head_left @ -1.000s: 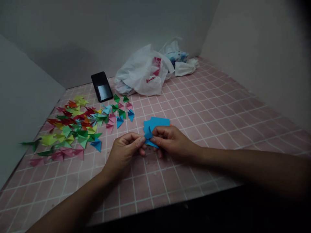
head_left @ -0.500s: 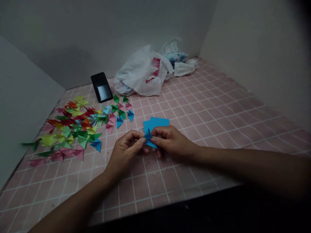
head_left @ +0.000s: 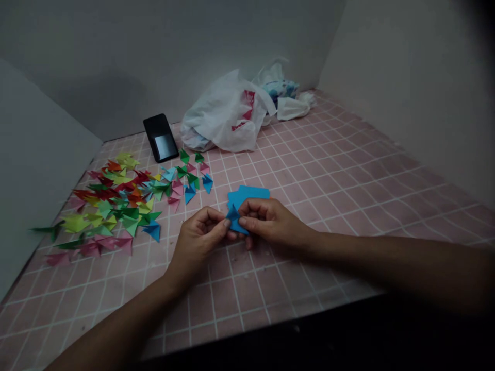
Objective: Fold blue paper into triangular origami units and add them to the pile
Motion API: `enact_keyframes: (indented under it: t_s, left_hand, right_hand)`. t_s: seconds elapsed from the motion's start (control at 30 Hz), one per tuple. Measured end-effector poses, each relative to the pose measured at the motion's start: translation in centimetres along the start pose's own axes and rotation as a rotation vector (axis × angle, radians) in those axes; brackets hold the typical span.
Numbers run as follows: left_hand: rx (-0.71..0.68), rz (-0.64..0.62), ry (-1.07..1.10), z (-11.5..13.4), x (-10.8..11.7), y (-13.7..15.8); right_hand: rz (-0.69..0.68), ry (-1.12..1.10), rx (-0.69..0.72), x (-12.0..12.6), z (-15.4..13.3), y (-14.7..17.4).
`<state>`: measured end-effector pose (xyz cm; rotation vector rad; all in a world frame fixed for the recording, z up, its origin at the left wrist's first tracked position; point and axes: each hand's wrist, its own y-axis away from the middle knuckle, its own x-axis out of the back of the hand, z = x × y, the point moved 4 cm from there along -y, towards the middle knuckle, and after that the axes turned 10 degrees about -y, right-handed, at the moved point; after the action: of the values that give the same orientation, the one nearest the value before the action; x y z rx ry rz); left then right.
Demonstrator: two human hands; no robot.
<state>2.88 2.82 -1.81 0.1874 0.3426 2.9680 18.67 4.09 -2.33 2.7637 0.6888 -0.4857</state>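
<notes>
The near part of the surface (head_left: 216, 309) is covered by a pink cloth crossed with white lines, over which both forearms are extended. A small blue folded paper (head_left: 234, 219) is held between the two hands, near the middle of the view. Its left side is pinched by the fingers of the left hand (head_left: 201, 229), its right side by the fingers of the right hand (head_left: 268, 221); a pointed flap is turned upward between them.

Just beyond, blue sheets (head_left: 253, 192) are overlapped on the cloth, their near part hidden by the right hand; a sliver of orange (head_left: 271, 198) is shown at their right edge.

To the left, many folded paper pieces (head_left: 129, 221) in red, yellow, green, pink and blue are crowded together, well apart from the left hand. Behind them a black phone (head_left: 161, 139) is placed, a bright patch reflected on its screen.

Farther back, a white plastic bag (head_left: 220, 113) with red marks is crumpled near the wall (head_left: 193, 36). A blue-patterned packet (head_left: 285, 88) is partly blocked by a white bundle (head_left: 293, 108).
</notes>
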Motion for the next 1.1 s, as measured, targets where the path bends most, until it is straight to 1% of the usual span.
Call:
enact_keyframes:
  t_s: [0.1, 0.23, 0.37, 0.53, 0.9, 1.03, 1.1]
  left_hand:
    - [0.006, -0.004, -0.016, -0.16, 0.02, -0.04]
    - [0.019, -0.051, 0.01, -0.45, -0.08, -0.2]
    - [-0.003, -0.077, 0.002, -0.41, -0.24, -0.25]
    - [0.0, -0.066, -0.019, -0.42, -0.23, -0.18]
    - [-0.041, -0.037, 0.036, -0.56, -0.36, -0.23]
    - [-0.083, 0.007, -0.04, -0.68, 0.03, -0.29]
    - [-0.099, 0.0, -0.089, -0.71, 0.12, -0.31]
  right_hand:
    - [0.006, 0.004, 0.016, 0.06, 0.01, -0.03]
    - [0.043, 0.044, 0.018, 0.18, 0.06, 0.03]
    - [0.023, 0.127, 0.008, 0.0, 0.02, 0.17]
    - [-0.014, 0.175, -0.022, -0.29, 0.0, 0.27]
    - [-0.037, 0.183, 0.044, -0.26, 0.17, 0.12]
    - [-0.065, 0.14, 0.053, -0.29, 0.03, 0.21]
    - [-0.058, 0.106, 0.061, -0.19, -0.13, 0.26]
